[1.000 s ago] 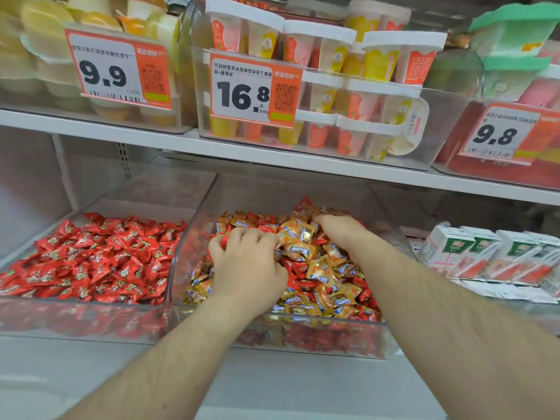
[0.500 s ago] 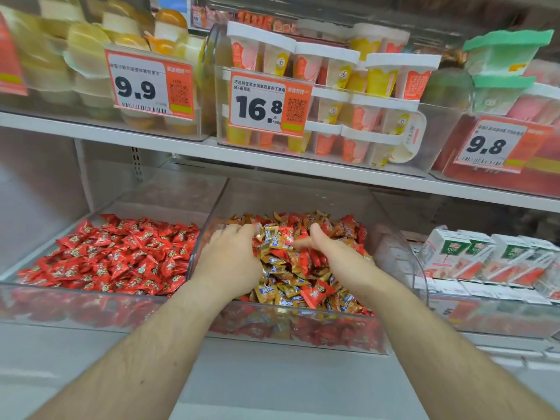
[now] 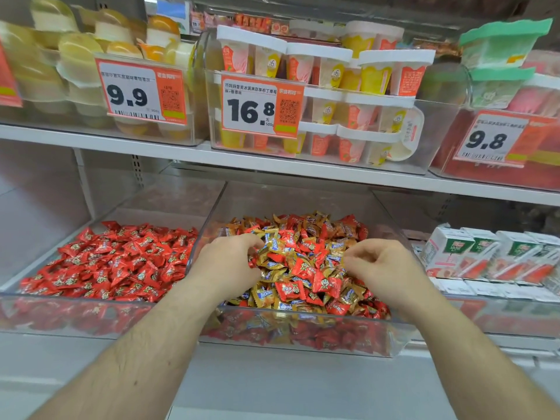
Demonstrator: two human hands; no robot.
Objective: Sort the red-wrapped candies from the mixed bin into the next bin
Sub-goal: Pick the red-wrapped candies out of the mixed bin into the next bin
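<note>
Sorted bin left of mixed bin

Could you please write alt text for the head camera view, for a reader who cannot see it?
A person's left hand and right hand, fingers curled, dig into a clear mixed bin of red and gold wrapped candies on a shop shelf. The clear bin to its left holds only red-wrapped candies; cartons sit to the right, and cups behind price tags above.

Upper shelf price tags: left tag reads "9.9"; middle tag reads "16.8", "500g"; right tag reads "9.8". Pudding cups marked "6". Cartons marked "100%". Smaller print illegible.
</note>
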